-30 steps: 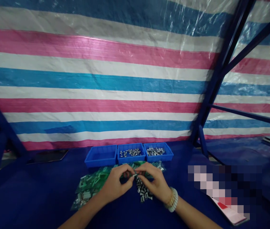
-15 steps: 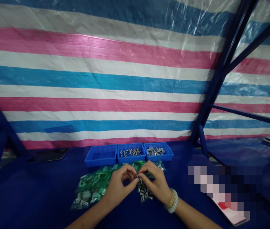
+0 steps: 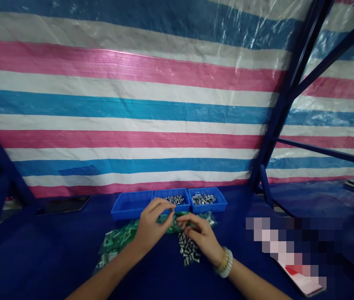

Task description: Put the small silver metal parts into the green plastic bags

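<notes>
My left hand [image 3: 154, 220] is raised just in front of the middle blue bin, thumb and index fingertip pinched close together. A tiny greyish bit shows between those tips, too small to name. My right hand [image 3: 203, 235] hovers at the edge of a pile of short metal screws [image 3: 189, 250] on the table; its fingers are bent loosely and stand apart. The middle bin [image 3: 187, 207] holds small silver screws [image 3: 178, 199], partly hidden by my left hand. Grey metal cylinders [image 3: 203, 199] lie in the right bin [image 3: 210, 207].
An empty-looking blue bin [image 3: 130, 206] stands at the left of the row. Green-tinted plastic bags [image 3: 119, 238] of parts lie under and beside my left forearm. A dark flat phone-like object [image 3: 66, 204] rests at the back left, a pink-and-red item [image 3: 303, 277] at the right. Blue posts [image 3: 277, 112] rise behind.
My hands, which met over the screw pile, have parted. The left hand has moved up and forward toward the middle bin; the right has stayed by the pile with its fingers loosened.
</notes>
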The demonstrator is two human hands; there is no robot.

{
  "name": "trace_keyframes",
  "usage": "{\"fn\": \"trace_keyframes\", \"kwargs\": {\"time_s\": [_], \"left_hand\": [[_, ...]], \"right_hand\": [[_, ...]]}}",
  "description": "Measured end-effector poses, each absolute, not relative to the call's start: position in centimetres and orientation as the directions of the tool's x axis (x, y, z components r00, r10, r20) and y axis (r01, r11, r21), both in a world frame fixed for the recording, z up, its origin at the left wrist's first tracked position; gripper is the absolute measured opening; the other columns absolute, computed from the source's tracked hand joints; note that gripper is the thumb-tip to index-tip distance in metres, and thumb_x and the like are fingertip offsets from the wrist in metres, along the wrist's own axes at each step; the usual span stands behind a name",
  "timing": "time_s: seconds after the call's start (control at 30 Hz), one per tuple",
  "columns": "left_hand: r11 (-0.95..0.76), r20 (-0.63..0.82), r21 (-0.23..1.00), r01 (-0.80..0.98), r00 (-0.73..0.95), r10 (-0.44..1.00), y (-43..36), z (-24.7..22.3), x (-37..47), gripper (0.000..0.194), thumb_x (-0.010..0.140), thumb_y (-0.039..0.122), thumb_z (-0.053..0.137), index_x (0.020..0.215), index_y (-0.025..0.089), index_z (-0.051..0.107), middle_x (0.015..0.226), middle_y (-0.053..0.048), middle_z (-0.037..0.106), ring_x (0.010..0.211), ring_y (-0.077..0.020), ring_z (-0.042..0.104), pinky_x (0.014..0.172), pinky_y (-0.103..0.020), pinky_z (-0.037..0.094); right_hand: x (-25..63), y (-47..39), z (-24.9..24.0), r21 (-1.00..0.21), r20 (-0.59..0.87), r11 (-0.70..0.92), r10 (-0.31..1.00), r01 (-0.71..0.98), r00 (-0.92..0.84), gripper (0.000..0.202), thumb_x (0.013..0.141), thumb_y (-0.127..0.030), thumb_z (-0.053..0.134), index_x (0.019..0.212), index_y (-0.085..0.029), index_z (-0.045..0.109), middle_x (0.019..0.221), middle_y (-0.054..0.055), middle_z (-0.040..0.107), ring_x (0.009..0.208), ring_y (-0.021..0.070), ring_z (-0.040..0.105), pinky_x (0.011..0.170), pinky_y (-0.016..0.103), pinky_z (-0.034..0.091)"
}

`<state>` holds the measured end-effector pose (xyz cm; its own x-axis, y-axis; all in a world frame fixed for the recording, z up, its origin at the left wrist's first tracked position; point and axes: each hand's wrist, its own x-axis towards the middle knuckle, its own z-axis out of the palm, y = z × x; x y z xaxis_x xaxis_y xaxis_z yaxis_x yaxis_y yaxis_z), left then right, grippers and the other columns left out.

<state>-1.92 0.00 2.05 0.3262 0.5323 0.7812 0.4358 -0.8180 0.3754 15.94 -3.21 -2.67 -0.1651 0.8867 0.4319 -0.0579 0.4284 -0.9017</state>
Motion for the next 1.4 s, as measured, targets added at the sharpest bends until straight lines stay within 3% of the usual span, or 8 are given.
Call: {"fn": "trace_keyframes", "kwargs": {"time_s": [0.27,0.5,0.7,1.0,1.2,1.4], "left_hand": [[-0.717,0.758,0.470,0.515,0.180,0.626,3.4,3.0,-2.4,0.020,0.086,0.016,0.057,0.102,0.021,0.067,0.099,-0.006,0.070,0.096,-0.0227,0.062,0.086,-0.041,0.050],[-0.793,0.430,0.425,0.436,0.674,0.601,-1.8,-0.7,-2.4,0.021,0.081,0.008,0.057,0.095,0.022,0.067,0.092,-0.003,0.069,0.090,-0.0210,0.060,0.081,-0.034,0.048],[-0.820,0.256,0.326,0.470,0.791,0.555,-3.1,-1.4,-1.9,0.018,0.077,0.012,0.067,0.092,0.022,0.063,0.095,-0.003,0.064,0.093,-0.0237,0.057,0.082,-0.036,0.045],[-0.808,0.335,0.353,0.473,0.742,0.581,-2.7,-1.6,-1.9,0.012,0.083,0.009,0.058,0.088,0.020,0.057,0.090,-0.003,0.062,0.090,-0.0228,0.055,0.082,-0.036,0.046],[-0.720,0.512,0.570,0.396,0.515,0.688,-2.2,-0.9,-2.3,0.016,0.090,0.009,0.047,0.091,0.020,0.058,0.091,-0.003,0.064,0.084,-0.0171,0.061,0.077,-0.031,0.050],[-0.600,0.505,0.766,0.232,0.361,0.784,-2.1,-0.9,-2.2,0.014,0.088,0.018,0.055,0.091,0.020,0.069,0.094,-0.006,0.065,0.089,-0.0189,0.065,0.076,-0.030,0.054]], "right_hand": [[16.9,-2.4,-2.8,-0.911,0.413,0.413,0.910,-0.004,-0.029,0.017,0.078,-0.019,0.058,0.089,-0.018,0.072,0.078,0.003,0.068,0.070,0.0168,0.061,0.063,0.026,0.049],[16.6,-2.7,-2.8,-0.891,0.452,0.452,0.892,0.037,-0.002,0.013,0.083,-0.025,0.059,0.086,-0.018,0.070,0.076,0.004,0.068,0.070,0.0176,0.062,0.065,0.028,0.050],[16.9,-2.7,-2.5,-0.885,0.461,0.459,0.887,0.075,0.014,0.015,0.085,-0.028,0.058,0.087,-0.018,0.069,0.076,0.003,0.068,0.070,0.0174,0.062,0.064,0.028,0.050],[17.0,-2.8,-2.4,-0.860,0.496,0.493,0.868,0.131,-0.012,0.015,0.086,-0.023,0.055,0.087,-0.019,0.069,0.077,0.004,0.068,0.071,0.0178,0.063,0.066,0.028,0.050],[16.9,-3.3,-1.9,-0.742,0.634,0.628,0.771,0.233,-0.059,0.018,0.086,-0.014,0.052,0.090,-0.019,0.068,0.078,0.004,0.066,0.073,0.0177,0.062,0.068,0.029,0.050],[16.3,-3.9,-1.9,-0.612,0.723,0.742,0.665,0.274,-0.185,0.025,0.085,-0.007,0.052,0.102,-0.020,0.064,0.087,0.006,0.065,0.079,0.0179,0.061,0.072,0.030,0.050]]}}
